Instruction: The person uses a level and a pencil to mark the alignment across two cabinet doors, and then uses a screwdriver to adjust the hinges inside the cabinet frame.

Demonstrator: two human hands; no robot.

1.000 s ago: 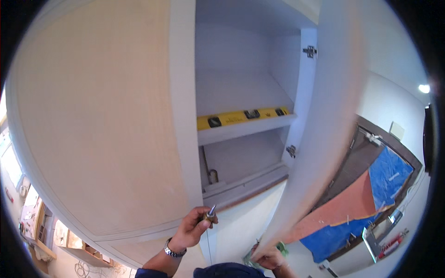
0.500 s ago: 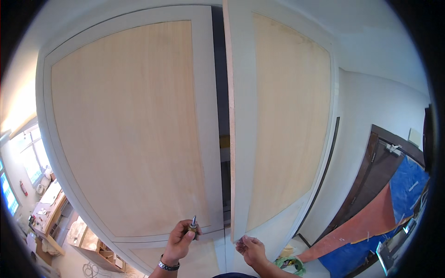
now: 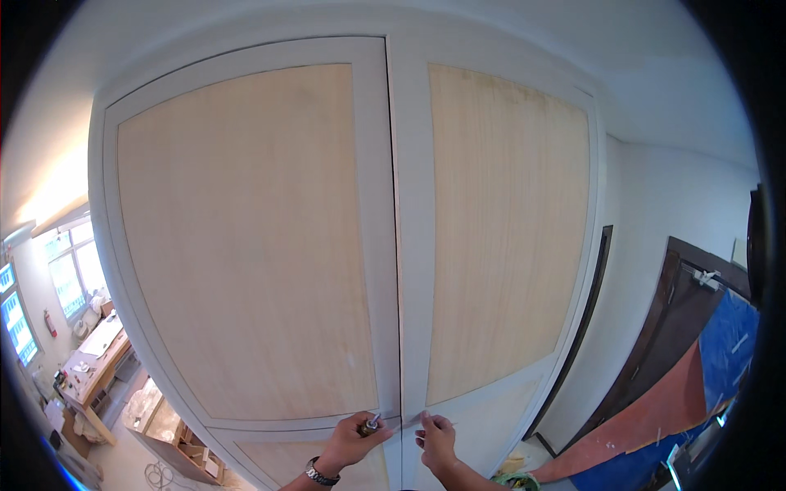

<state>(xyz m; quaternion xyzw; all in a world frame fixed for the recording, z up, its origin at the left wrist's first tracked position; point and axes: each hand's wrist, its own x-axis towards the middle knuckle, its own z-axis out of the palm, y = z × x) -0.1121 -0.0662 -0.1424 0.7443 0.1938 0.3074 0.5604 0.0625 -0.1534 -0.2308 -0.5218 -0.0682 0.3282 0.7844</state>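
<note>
In my left hand point(image 3: 350, 443) is a short screwdriver point(image 3: 369, 426), gripped with its metal shaft pointing up and to the right. That hand is by the lower right corner of the left cabinet door point(image 3: 246, 229), a pale wood panel in a white frame. My right hand point(image 3: 436, 438) is closed, fingers curled, at the lower left corner of the right cabinet door point(image 3: 508, 221). What those fingers hold, if anything, is hidden. The two doors stand almost level, with a thin dark gap between them.
A workbench point(image 3: 102, 360) with small items stands at the left, below windows. Nearer is an open wooden box unit point(image 3: 168, 438), with a coiled cable point(image 3: 160, 475) on the floor. At the right are a dark door point(image 3: 647, 327) with blue and orange sheeting and a green coil point(image 3: 516, 481).
The right door has swung inward, narrowing the wide gap to a slit. My left hand has moved right and down with the screwdriver, closer to my right hand.
</note>
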